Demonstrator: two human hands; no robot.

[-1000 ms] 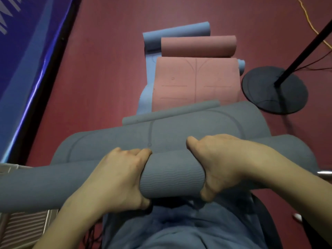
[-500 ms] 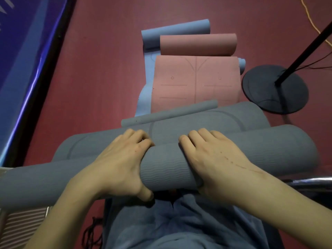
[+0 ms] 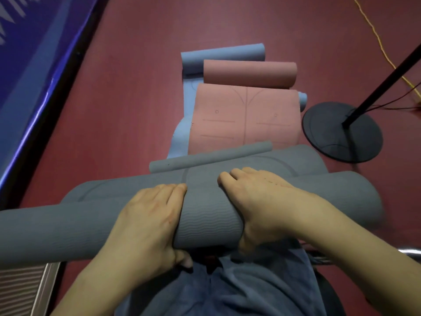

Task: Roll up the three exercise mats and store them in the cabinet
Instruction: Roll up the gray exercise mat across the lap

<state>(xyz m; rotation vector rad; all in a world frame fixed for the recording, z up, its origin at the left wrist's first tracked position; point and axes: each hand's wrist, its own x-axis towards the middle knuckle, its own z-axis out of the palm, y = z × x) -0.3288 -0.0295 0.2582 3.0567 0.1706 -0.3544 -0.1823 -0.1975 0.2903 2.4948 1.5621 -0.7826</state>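
Pressing down on the grey mat (image 3: 205, 222), both hands are laid over the thick rolled part, which lies across the person's lap above the red floor (image 3: 127, 92). The left hand (image 3: 145, 226) is curled over the roll with fingers on top and thumb tucked beneath; the right hand (image 3: 262, 201) is spread likewise just beside it, fingers reaching over the crest. Neither is closed into a fist; both are wrapped loosely around the roll. The unrolled remainder of the grey mat runs forward to a small curled far end (image 3: 209, 159). Beyond it the pink mat (image 3: 243, 119) is seen lying flat on the blue mat (image 3: 189, 87), each with a curled far end, next to a black lamp base (image 3: 341, 133). No cabinet is visible.

The foam is judged light, soft and springy, with a ribbed, grippy face, so unwinding is likely if pressure is eased. Hold is best taken near the middle, palms wide, for an even roll.
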